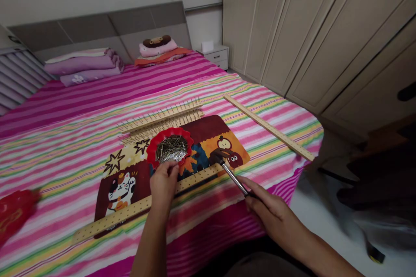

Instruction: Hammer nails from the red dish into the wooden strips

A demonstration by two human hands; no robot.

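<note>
A red scalloped bowl full of metal nails rests on a patterned mat. My left hand is at the bowl's near rim with thumb and fingers pinched together; whatever lies between the fingertips is hidden. In my right hand is a hammer, gripped by its dark handle, its dark head over the mat's right part. A wooden strip with rows of small holes runs along the mat's front, passing just behind my left wrist.
Beyond the bowl, wooden strips studded with upright nails lie on the striped bedsheet. Another holed strip slants along the right side. A red bag-like item is at far left. Wardrobe doors stand at right.
</note>
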